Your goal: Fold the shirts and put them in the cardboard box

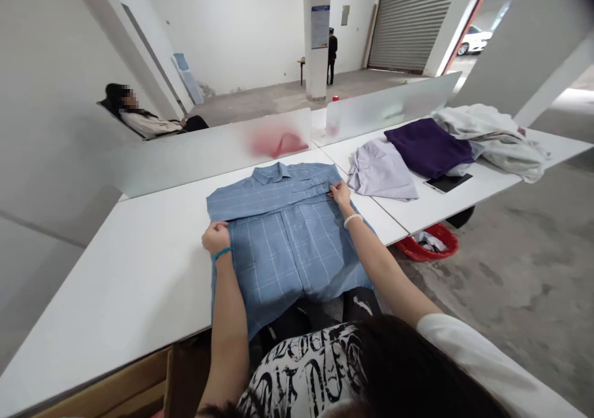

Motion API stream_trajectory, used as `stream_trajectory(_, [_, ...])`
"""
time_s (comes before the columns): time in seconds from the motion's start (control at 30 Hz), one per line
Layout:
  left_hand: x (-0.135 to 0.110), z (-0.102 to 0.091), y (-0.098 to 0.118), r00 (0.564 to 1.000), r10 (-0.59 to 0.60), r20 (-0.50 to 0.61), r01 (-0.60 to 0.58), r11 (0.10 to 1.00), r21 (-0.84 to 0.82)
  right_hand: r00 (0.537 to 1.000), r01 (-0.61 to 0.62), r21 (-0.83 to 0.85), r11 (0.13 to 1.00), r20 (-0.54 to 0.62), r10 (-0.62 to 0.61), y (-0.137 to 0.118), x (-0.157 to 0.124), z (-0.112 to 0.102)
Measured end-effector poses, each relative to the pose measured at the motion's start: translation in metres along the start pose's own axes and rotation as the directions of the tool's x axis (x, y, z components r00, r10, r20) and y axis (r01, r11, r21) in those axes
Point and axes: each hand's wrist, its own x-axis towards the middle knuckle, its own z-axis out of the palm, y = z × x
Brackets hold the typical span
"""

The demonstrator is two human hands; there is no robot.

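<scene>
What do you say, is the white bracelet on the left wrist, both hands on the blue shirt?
No: the head view shows the white bracelet on the right wrist, a blue band on the left, both hands on the blue checked shirt.

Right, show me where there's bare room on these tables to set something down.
The widest stretch of white tabletop lies left of the blue checked shirt, beside the left hand. A narrower strip runs along the front edge, below the dark tablet. Crowded on the right: lilac garment, purple cloth, white clothes.
</scene>
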Motion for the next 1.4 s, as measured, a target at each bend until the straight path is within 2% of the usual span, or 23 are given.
stream_trajectory(0.1, [-0.004, -0.008, -0.001, 0.994, 0.057, -0.096, -0.059, 0.998, -0.023, 0.995, 0.036, -0.021, 0.999, -0.095, -0.038, -0.004, -0.011, 0.0])
stream_trajectory(0.17, [-0.007, -0.005, 0.004, 0.981, 0.169, -0.097, -0.174, 0.984, -0.042, 0.976, 0.139, -0.11, 0.984, -0.152, -0.155, -0.008, -0.021, 0.001])
stream_trajectory(0.2, [-0.009, -0.002, 0.008, 0.972, 0.226, -0.063, -0.229, 0.973, -0.04, 0.96, 0.213, -0.186, 0.959, -0.142, -0.241, -0.009, -0.025, 0.002])
stream_trajectory(0.27, [-0.011, 0.006, 0.015, 0.956, 0.284, 0.078, -0.284, 0.959, -0.009, 0.932, 0.342, -0.336, 0.877, 0.003, -0.363, -0.011, -0.032, 0.005])
stream_trajectory(0.3, [-0.011, 0.01, 0.017, 0.947, 0.28, 0.158, -0.285, 0.958, 0.013, 0.924, 0.378, -0.379, 0.845, 0.103, -0.368, -0.012, -0.033, 0.006])
stream_trajectory(0.37, [-0.009, 0.016, 0.021, 0.932, 0.237, 0.276, -0.258, 0.965, 0.043, 0.92, 0.379, -0.393, 0.838, 0.258, -0.295, -0.014, -0.03, 0.007])
stream_trajectory(0.47, [-0.005, 0.014, 0.022, 0.919, 0.218, 0.328, -0.238, 0.971, 0.022, 0.912, 0.346, -0.342, 0.874, 0.342, -0.227, -0.02, -0.019, 0.001])
stream_trajectory(0.57, [-0.018, -0.006, 0.013, 0.901, 0.228, 0.369, -0.227, 0.973, -0.047, 0.895, 0.335, -0.234, 0.913, 0.382, -0.231, -0.022, -0.016, -0.023])
stream_trajectory(0.63, [-0.047, -0.032, -0.001, 0.905, 0.233, 0.356, -0.146, 0.956, -0.254, 0.888, 0.329, -0.152, 0.932, 0.387, -0.25, -0.012, -0.032, -0.053])
stream_trajectory(0.67, [-0.068, -0.047, -0.01, 0.914, 0.23, 0.334, -0.07, 0.901, -0.428, 0.887, 0.318, -0.105, 0.942, 0.384, -0.256, 0.0, -0.046, -0.071])
stream_trajectory(0.7, [-0.093, -0.062, -0.021, 0.932, 0.207, 0.299, 0.012, 0.805, -0.594, 0.881, 0.304, -0.04, 0.952, 0.391, -0.265, 0.017, -0.064, -0.091])
stream_trajectory(0.73, [-0.122, -0.074, -0.033, 0.933, 0.198, 0.302, 0.084, 0.693, -0.716, 0.871, 0.233, 0.147, 0.961, 0.408, -0.273, 0.037, -0.085, -0.112])
stream_trajectory(0.77, [-0.151, -0.083, -0.046, 0.923, 0.205, 0.327, 0.157, 0.576, -0.802, 0.879, 0.146, 0.28, 0.949, 0.403, -0.254, 0.062, -0.108, -0.131])
stream_trajectory(0.8, [-0.181, -0.087, -0.058, 0.914, 0.194, 0.356, 0.235, 0.463, -0.855, 0.902, 0.064, 0.341, 0.938, 0.383, -0.201, 0.088, -0.131, -0.149])
stream_trajectory(0.87, [-0.233, -0.083, -0.079, 0.883, 0.102, 0.457, 0.401, 0.337, -0.852, 0.944, -0.054, 0.343, 0.938, 0.322, -0.064, 0.139, -0.175, -0.175])
stream_trajectory(0.9, [-0.253, -0.074, -0.088, 0.87, 0.006, 0.492, 0.465, 0.321, -0.825, 0.957, -0.078, 0.32, 0.944, 0.29, -0.02, 0.16, -0.193, -0.183])
stream_trajectory(0.93, [-0.269, -0.064, -0.095, 0.85, -0.094, 0.518, 0.516, 0.343, -0.785, 0.958, -0.088, 0.311, 0.946, 0.285, -0.005, 0.177, -0.208, -0.188])
stream_trajectory(1.0, [-0.288, -0.041, -0.104, 0.806, -0.227, 0.547, 0.588, 0.42, -0.691, 0.958, -0.078, 0.307, 0.948, 0.287, -0.014, 0.198, -0.228, -0.186])
stream_trajectory(1.1, [-0.288, -0.015, -0.111, 0.787, -0.299, 0.541, 0.615, 0.461, -0.64, 0.942, -0.05, 0.291, 0.956, 0.331, -0.051, 0.203, -0.235, -0.167])
stream_trajectory(1.2, [-0.271, -0.007, -0.113, 0.835, -0.336, 0.436, 0.549, 0.454, -0.702, 0.888, -0.115, 0.327, 0.938, 0.457, -0.05, 0.194, -0.226, -0.149])
stream_trajectory(1.27, [-0.26, -0.007, -0.114, 0.868, -0.284, 0.407, 0.494, 0.427, -0.758, 0.806, -0.22, 0.349, 0.911, 0.591, -0.032, 0.188, -0.219, -0.143])
stream_trajectory(1.33, [-0.253, -0.007, -0.115, 0.864, -0.231, 0.447, 0.503, 0.35, -0.791, 0.705, -0.307, 0.303, 0.902, 0.709, 0.002, 0.183, -0.215, -0.141])
stream_trajectory(1.4, [-0.253, -0.008, -0.117, 0.821, -0.228, 0.524, 0.57, 0.287, -0.77, 0.624, -0.335, 0.226, 0.915, 0.781, 0.035, 0.179, -0.214, -0.143])
